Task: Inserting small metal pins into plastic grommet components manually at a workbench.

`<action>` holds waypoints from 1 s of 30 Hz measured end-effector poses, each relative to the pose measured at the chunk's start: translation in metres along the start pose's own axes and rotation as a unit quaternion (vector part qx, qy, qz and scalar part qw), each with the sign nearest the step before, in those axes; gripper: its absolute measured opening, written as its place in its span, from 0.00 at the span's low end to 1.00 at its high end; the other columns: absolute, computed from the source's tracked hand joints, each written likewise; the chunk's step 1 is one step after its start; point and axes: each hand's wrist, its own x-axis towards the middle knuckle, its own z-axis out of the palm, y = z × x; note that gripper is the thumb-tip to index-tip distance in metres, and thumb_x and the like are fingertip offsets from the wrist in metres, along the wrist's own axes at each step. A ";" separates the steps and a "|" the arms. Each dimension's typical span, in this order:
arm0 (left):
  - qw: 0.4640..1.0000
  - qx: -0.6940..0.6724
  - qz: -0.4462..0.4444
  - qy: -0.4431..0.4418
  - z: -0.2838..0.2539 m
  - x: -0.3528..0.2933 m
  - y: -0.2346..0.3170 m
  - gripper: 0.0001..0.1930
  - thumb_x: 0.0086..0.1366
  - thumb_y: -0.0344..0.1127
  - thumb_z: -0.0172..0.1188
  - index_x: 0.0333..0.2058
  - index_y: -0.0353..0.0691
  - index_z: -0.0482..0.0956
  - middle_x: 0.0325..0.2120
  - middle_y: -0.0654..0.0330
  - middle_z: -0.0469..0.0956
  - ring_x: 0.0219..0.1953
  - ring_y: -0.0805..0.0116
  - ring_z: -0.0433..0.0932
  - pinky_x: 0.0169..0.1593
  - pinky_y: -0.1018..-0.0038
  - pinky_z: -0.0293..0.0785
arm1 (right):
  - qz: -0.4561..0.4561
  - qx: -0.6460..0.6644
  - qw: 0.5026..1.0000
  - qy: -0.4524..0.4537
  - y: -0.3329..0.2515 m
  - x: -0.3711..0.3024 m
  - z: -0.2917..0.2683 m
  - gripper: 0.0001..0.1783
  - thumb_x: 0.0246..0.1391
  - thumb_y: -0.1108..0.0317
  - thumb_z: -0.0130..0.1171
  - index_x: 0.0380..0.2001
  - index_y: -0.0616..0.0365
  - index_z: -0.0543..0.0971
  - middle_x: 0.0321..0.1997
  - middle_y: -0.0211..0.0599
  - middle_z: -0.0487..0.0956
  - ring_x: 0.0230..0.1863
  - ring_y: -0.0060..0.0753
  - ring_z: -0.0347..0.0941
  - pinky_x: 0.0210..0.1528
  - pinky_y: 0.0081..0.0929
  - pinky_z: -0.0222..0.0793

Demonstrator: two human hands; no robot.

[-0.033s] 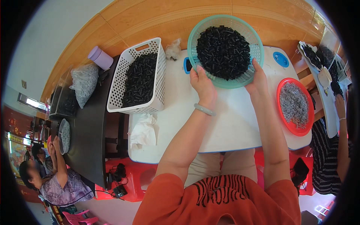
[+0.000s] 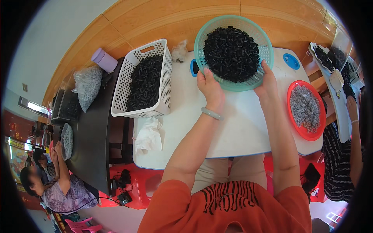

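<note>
My left hand (image 2: 211,89) and right hand (image 2: 268,83) grip the round green basket (image 2: 233,86) from either side of its near edge, thumbs up on the rim. It is at the far side of the white table (image 2: 237,136), loaded with short black pieces (image 2: 231,54); I can't tell whether its base touches the tabletop. The white basket (image 2: 165,87) stands to its left, the red tray (image 2: 311,136) to its right.

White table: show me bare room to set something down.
Bare: the white table between left forearm and right forearm, nearer than the green basket; also between white basket and left forearm. Crowded: left end, white basket and crumpled white bundle; right end, red tray.
</note>
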 end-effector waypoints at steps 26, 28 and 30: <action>0.992 -0.106 -0.059 -0.033 0.001 -0.009 0.000 0.23 0.73 0.49 0.39 0.56 0.38 0.64 0.54 0.62 0.68 0.56 0.70 0.65 0.61 0.73 0.58 | -0.104 -0.013 0.994 -0.018 0.017 0.002 -0.008 0.24 0.65 0.55 0.45 0.55 0.65 0.66 0.54 0.41 0.73 0.54 0.37 0.70 0.59 0.39 0.64; 0.992 -0.103 -0.057 -0.033 0.001 -0.008 0.000 0.26 0.73 0.51 0.38 0.58 0.37 0.62 0.57 0.61 0.66 0.59 0.69 0.63 0.63 0.73 0.54 | -0.101 -0.015 0.995 -0.015 0.017 0.002 -0.007 0.24 0.65 0.55 0.45 0.55 0.65 0.66 0.54 0.41 0.73 0.54 0.37 0.70 0.59 0.39 0.64; 0.993 -0.102 -0.053 -0.032 0.000 -0.006 -0.004 0.28 0.73 0.53 0.37 0.60 0.36 0.60 0.59 0.60 0.64 0.60 0.68 0.61 0.64 0.72 0.53 | -0.099 -0.017 0.995 -0.011 0.018 0.003 -0.009 0.24 0.65 0.56 0.45 0.55 0.65 0.66 0.54 0.41 0.73 0.54 0.37 0.69 0.59 0.39 0.65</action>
